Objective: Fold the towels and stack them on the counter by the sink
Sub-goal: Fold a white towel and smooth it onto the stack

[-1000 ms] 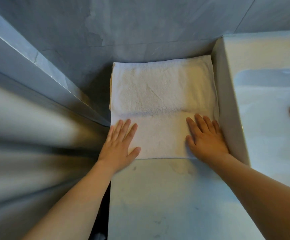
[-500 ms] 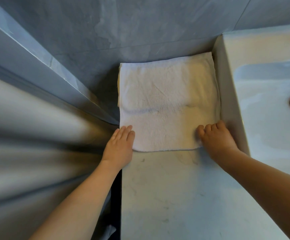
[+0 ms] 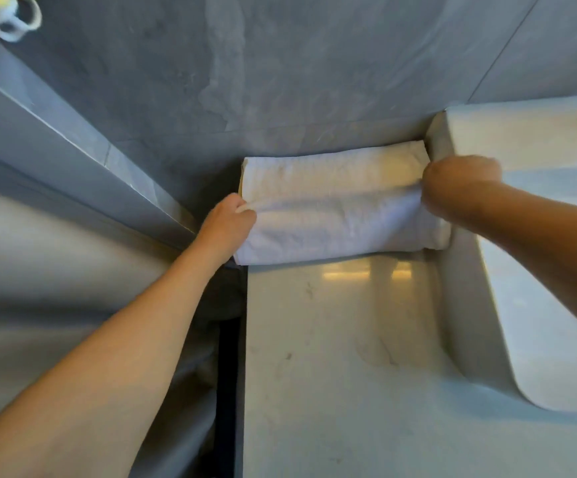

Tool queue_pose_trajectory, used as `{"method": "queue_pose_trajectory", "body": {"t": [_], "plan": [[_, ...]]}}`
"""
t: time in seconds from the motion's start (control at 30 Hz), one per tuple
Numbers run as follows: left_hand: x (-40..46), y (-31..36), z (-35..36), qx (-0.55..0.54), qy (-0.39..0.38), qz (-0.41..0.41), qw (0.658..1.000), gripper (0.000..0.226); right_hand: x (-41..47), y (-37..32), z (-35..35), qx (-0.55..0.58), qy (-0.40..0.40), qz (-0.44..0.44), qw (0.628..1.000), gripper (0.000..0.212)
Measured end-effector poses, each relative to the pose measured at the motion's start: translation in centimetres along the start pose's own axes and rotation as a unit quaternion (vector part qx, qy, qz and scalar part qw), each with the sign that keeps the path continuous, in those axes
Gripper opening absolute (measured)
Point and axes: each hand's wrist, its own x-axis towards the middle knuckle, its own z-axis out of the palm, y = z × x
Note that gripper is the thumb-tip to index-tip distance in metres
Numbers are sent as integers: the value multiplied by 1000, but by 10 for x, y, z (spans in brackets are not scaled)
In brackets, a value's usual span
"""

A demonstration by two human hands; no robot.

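Observation:
A white towel [image 3: 335, 205] lies on the pale counter [image 3: 331, 357], pushed against the grey wall and the side of the sink [image 3: 535, 257]. Its near part is lifted and doubled back over the far part. My left hand [image 3: 228, 222] pinches the towel's left corner. My right hand [image 3: 459, 184] grips the right corner next to the sink wall. Both hands hold the raised edge about halfway across the towel. The fingertips are hidden in the cloth.
The white sink basin fills the right side. A grey ledge [image 3: 73, 132] runs diagonally at the left, with a white mug [image 3: 14, 19] on it at the top left corner. A dark gap [image 3: 228, 374] runs along the counter's left edge.
Both hands went from lying flat on the towel's near edge to gripping its corners, and they have lifted that edge and carried it back toward the wall.

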Motion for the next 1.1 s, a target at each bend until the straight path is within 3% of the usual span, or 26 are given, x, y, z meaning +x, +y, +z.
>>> {"method": "queue_pose_trajectory", "body": {"t": [0.17,0.23,0.4,0.57,0.63,0.77,1.1], "plan": [[62,14,-8,-189,42,-63,979,15,49,-8,-12,-89,87,-27,992,32],[82,11,-2,-216,67,-72,971,17,65,-15,-8,-116,101,-39,987,34],[115,9,25,-156,154,-44,975,37,98,-16,-2,-127,133,-65,981,34],[125,12,43,-46,246,-10,968,27,109,-10,18,-53,201,-89,974,28],[125,13,47,-22,257,1,966,27,111,-11,22,-35,200,-94,975,37],[123,13,49,0,265,24,964,28,113,-9,22,-111,183,-107,971,15],[120,19,50,-3,265,0,964,30,98,-13,35,-97,235,-98,962,30]]}}
